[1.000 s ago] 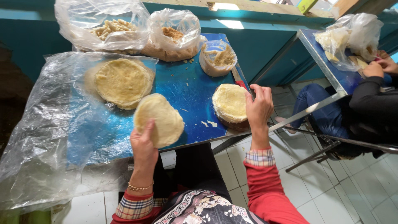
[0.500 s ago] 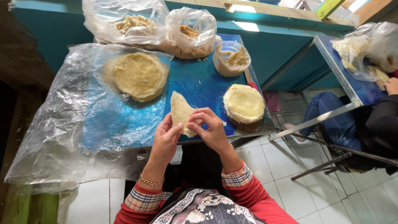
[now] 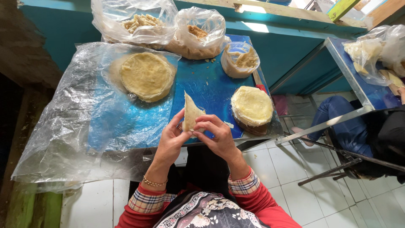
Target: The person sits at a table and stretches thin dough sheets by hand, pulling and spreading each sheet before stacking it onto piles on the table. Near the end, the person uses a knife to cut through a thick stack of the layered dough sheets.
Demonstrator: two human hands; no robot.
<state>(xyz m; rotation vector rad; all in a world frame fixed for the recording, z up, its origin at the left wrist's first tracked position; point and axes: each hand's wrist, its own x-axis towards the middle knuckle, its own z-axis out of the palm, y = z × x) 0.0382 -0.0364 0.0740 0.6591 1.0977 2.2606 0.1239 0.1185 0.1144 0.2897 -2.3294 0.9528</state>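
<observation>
Both hands hold one pale dough wrapper (image 3: pixel 190 112), folded into a pointed cone shape, just above the near edge of the blue table (image 3: pixel 206 90). My left hand (image 3: pixel 172 137) pinches its left side and my right hand (image 3: pixel 216 134) grips its right side and base. A stack of round wrappers (image 3: pixel 252 105) sits to the right of my hands. A larger stack of round wrappers (image 3: pixel 147 76) lies on a clear plastic sheet (image 3: pixel 67 122) to the far left.
Two clear plastic bags of filling (image 3: pixel 135 23) (image 3: pixel 199 36) stand at the table's back, with a small open bag (image 3: pixel 240 60) beside them. Another person in jeans (image 3: pixel 350 126) sits at a second table (image 3: pixel 358 80) on the right, which carries bags too.
A second ago my hands rested on separate flat wrappers. They then came together on one wrapper, which is now folded into a cone between them.
</observation>
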